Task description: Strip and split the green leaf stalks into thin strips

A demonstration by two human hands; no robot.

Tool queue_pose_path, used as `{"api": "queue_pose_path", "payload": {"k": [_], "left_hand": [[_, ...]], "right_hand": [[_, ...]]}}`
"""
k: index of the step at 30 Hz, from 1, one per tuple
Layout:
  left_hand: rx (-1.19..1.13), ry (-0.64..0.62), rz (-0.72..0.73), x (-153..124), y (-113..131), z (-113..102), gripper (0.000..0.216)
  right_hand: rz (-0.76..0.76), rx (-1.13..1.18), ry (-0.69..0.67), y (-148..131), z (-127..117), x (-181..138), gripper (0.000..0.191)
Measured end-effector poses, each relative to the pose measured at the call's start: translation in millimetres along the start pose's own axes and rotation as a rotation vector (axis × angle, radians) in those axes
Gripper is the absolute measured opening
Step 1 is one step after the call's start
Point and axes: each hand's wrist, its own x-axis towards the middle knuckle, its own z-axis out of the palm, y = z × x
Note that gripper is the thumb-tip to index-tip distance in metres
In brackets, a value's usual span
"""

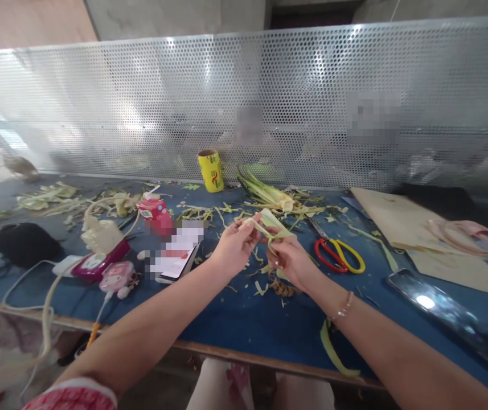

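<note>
From where I operate, I read the scissors as smooth plastic at the handles and bare metal at the blades. Left of them, the leaf strip looks smooth and fibrous. Beneath them I see a matt blue worktop with a wooden edge. To their right, I find a glossy glass-faced phone and matt brown cardboard. Beyond them stands a shiny perforated metal screen; left of them, a glossy yellow roll and, farther left, a matt, cloth-like black bundle.

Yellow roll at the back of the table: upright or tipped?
Upright: the yellow roll stands with its hollow end facing up.
</note>
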Motion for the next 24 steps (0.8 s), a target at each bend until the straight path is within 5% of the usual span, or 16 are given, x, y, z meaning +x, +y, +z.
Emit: {"api": "queue_pose_path", "payload": {"k": [6, 14, 24], "left_hand": [[0.1, 0.001, 0.078, 0, -2, 1, 0.043], [0.291, -0.065, 0.287, 5, -5, -8, 0.058], [0.121, -0.183, 0.122, -1, -4, -2, 0.071]], "right_hand": [[-0.063, -0.013, 0.107, 0, 1, -2, 0.04], [-0.103, -0.19, 0.078, 6, -5, 3, 0.037], [-0.075, -0.351, 0.076, 17, -15, 13, 0.043]]}}
